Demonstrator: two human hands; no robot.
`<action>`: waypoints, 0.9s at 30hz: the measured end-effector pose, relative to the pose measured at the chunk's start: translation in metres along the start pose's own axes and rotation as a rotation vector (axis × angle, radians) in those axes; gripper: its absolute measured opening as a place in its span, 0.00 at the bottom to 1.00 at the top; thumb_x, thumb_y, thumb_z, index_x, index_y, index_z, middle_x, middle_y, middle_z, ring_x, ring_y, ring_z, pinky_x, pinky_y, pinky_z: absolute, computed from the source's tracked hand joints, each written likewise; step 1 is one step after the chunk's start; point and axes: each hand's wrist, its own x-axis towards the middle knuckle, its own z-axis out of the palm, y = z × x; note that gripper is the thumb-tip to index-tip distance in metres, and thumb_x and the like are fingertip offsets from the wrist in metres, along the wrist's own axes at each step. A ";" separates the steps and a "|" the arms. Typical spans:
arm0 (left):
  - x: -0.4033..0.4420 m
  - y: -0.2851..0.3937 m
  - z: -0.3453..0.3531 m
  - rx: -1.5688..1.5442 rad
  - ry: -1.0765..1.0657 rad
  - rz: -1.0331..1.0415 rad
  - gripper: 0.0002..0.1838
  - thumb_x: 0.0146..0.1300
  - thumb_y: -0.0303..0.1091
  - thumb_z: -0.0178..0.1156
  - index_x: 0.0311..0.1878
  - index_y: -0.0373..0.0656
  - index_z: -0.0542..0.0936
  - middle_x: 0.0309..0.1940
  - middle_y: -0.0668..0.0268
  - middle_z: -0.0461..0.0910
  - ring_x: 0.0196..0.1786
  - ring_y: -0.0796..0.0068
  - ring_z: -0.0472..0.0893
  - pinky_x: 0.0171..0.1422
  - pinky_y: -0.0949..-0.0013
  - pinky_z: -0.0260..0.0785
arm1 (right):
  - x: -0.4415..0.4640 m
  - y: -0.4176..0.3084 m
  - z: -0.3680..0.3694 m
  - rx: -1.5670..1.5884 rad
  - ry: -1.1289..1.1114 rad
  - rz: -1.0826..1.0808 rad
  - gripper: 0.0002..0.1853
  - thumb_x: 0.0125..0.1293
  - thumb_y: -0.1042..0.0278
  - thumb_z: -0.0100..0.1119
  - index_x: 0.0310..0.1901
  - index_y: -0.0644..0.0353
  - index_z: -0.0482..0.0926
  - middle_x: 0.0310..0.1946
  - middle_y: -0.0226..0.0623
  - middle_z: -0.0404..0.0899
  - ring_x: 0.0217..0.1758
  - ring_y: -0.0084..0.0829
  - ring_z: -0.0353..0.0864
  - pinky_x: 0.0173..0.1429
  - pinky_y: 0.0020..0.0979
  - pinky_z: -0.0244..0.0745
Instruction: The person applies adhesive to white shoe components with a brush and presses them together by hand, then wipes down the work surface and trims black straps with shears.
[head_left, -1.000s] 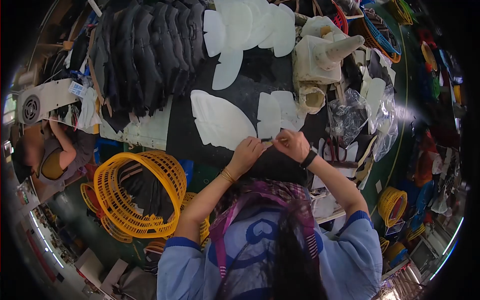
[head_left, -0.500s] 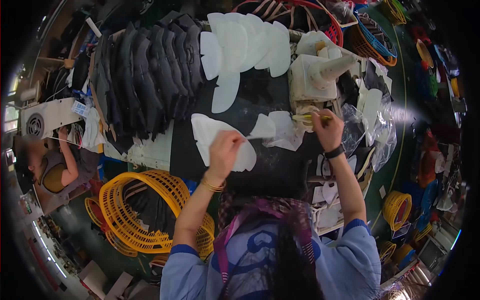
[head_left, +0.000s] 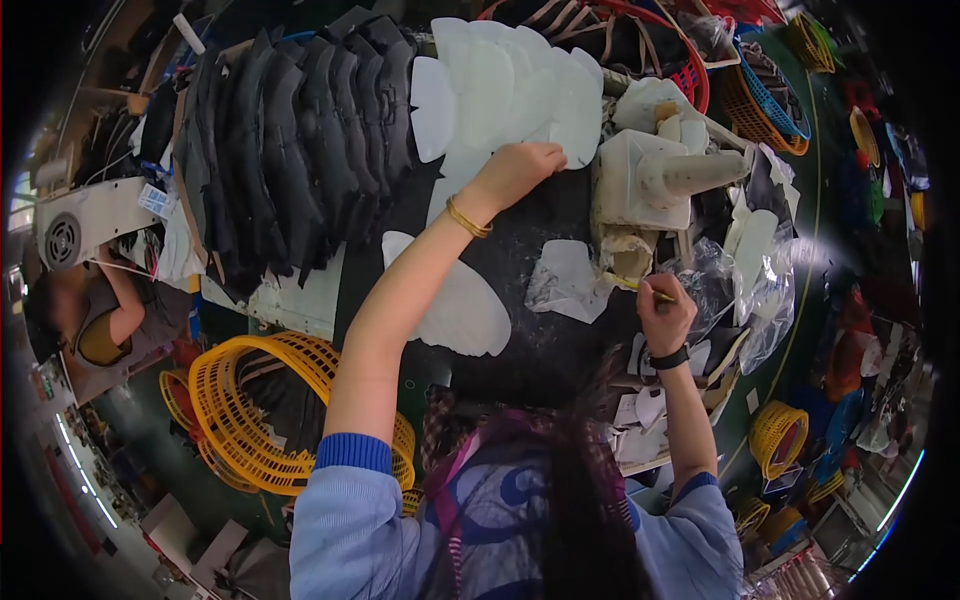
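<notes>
My left hand (head_left: 520, 175) reaches across to the far pile of overlapping white cut pieces (head_left: 500, 80). Its fingers are pinched together at the pile's near edge, on what looks like a small white piece (head_left: 547, 132), mostly hidden. My right hand (head_left: 666, 308) grips a thin yellow-handled brush (head_left: 655, 293), pointing left just below the mouth of a crusted pale pot (head_left: 630, 258). A large rounded white piece (head_left: 465, 310) lies on the black work surface (head_left: 520, 360), partly under my left forearm. Between my hands rests a smeared, crumpled whitish sheet (head_left: 568, 282).
Rows of stacked dark pieces (head_left: 300, 150) stand at the left. A whitish block with a cone (head_left: 690, 172) sits at the right, beside clear plastic bags (head_left: 765, 290). A yellow basket (head_left: 260, 410) stands below left. Another person (head_left: 110, 310) sits at far left.
My left hand has moved from above the large white piece, carrying a small white piece, up to the far pile. My right hand with the brush has moved down, away from the pot's mouth.
</notes>
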 end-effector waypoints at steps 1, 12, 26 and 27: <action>-0.001 0.000 0.006 -0.063 -0.005 -0.057 0.06 0.55 0.32 0.58 0.35 0.44 0.75 0.32 0.68 0.76 0.36 0.67 0.79 0.34 0.67 0.72 | 0.003 -0.005 0.003 0.017 -0.012 0.010 0.06 0.53 0.74 0.63 0.27 0.63 0.75 0.22 0.39 0.75 0.22 0.33 0.78 0.28 0.27 0.71; -0.058 0.068 -0.060 -0.363 0.434 -0.374 0.07 0.55 0.25 0.61 0.32 0.40 0.71 0.25 0.62 0.71 0.27 0.62 0.71 0.30 0.66 0.64 | 0.009 -0.004 -0.005 -0.036 0.050 -0.003 0.06 0.54 0.72 0.64 0.27 0.62 0.76 0.19 0.37 0.75 0.20 0.31 0.76 0.26 0.27 0.70; -0.227 0.205 -0.046 -0.466 -0.135 -0.833 0.16 0.64 0.45 0.52 0.27 0.43 0.73 0.18 0.58 0.75 0.25 0.54 0.77 0.27 0.57 0.65 | 0.000 -0.074 0.170 0.538 -0.517 -0.213 0.07 0.53 0.73 0.63 0.32 0.64 0.75 0.30 0.42 0.78 0.30 0.36 0.82 0.35 0.29 0.77; -0.223 0.199 -0.057 -0.431 -0.184 -0.964 0.11 0.61 0.40 0.57 0.32 0.42 0.73 0.22 0.57 0.77 0.29 0.54 0.78 0.31 0.57 0.67 | -0.009 -0.063 0.165 0.457 -0.549 -0.319 0.08 0.53 0.72 0.64 0.32 0.63 0.75 0.30 0.41 0.78 0.29 0.36 0.82 0.33 0.29 0.77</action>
